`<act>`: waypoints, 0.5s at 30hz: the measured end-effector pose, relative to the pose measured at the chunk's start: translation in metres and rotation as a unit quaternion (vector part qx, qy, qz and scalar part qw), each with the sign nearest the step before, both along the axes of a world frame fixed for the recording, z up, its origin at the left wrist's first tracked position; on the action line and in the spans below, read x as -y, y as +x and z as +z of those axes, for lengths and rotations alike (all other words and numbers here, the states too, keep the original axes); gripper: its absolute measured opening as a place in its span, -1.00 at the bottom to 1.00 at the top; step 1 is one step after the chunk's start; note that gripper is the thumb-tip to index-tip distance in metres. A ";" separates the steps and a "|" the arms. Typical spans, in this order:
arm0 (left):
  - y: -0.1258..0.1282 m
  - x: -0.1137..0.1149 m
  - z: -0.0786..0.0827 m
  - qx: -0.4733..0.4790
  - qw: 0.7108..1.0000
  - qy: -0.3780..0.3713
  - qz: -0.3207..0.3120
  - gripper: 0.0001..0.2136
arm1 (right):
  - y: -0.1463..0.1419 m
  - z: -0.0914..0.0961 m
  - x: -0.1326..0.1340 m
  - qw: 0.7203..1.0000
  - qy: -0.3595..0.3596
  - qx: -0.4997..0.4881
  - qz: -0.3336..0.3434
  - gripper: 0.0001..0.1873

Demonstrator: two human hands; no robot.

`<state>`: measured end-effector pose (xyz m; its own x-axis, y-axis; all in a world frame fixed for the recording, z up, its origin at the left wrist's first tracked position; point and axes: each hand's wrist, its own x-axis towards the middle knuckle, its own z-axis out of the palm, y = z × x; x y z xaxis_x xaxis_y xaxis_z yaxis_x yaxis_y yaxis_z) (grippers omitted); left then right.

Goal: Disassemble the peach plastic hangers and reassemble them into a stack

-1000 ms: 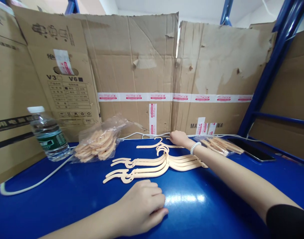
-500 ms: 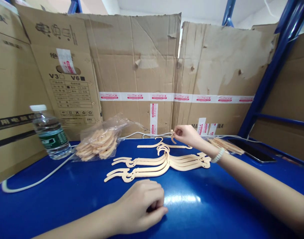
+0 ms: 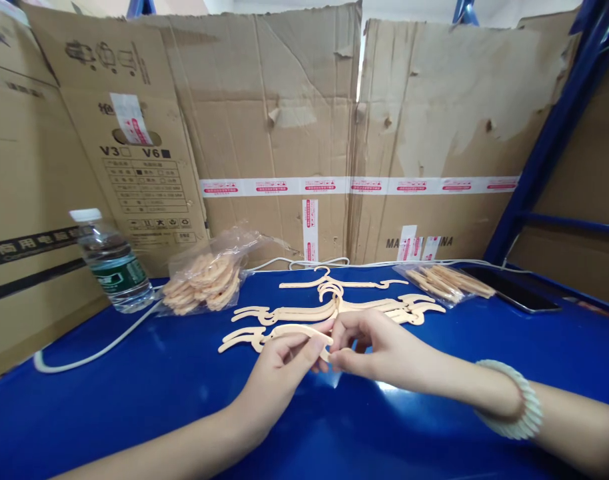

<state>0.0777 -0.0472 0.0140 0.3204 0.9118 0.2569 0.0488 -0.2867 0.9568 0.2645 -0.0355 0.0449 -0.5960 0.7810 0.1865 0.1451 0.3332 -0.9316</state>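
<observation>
Above the blue table, my left hand (image 3: 289, 363) pinches a curved beige hanger piece (image 3: 300, 329) between thumb and fingers. My right hand (image 3: 372, 343) meets it from the right, its thumb and fingertips closed at the end of the piece. Just behind both hands lie several beige plastic hangers (image 3: 304, 312), overlapping in a row, their hooks towards the back. My fingers partly cover the front ones. Farther back, one more hanger (image 3: 304, 284) lies flat by itself.
To the left stand a water bottle (image 3: 117, 270) and a clear bag of beige pieces (image 3: 204, 283). Another bag of beige pieces (image 3: 442, 283) lies at the back right beside a black phone (image 3: 517, 293). A white cable (image 3: 99, 353) crosses the left side. Cardboard sheets (image 3: 284, 147) wall the back.
My right hand has come from the back hanger towards me, bringing a small curved piece. My left hand has risen from its loose fist on the table to meet it. The view has shifted slightly.
</observation>
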 end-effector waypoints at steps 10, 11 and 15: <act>-0.001 -0.006 0.000 0.133 0.984 -0.111 0.050 -0.69 | 0.012 0.012 -0.039 0.987 0.086 0.109 -0.078 -0.52; -0.002 -0.006 -0.001 0.139 0.982 -0.119 0.047 -0.69 | 0.016 0.015 -0.047 0.977 0.123 0.141 -0.098 -0.52; -0.001 -0.006 -0.004 0.145 0.980 -0.132 0.036 -0.63 | 0.035 0.014 -0.082 0.921 0.239 0.265 -0.160 -0.73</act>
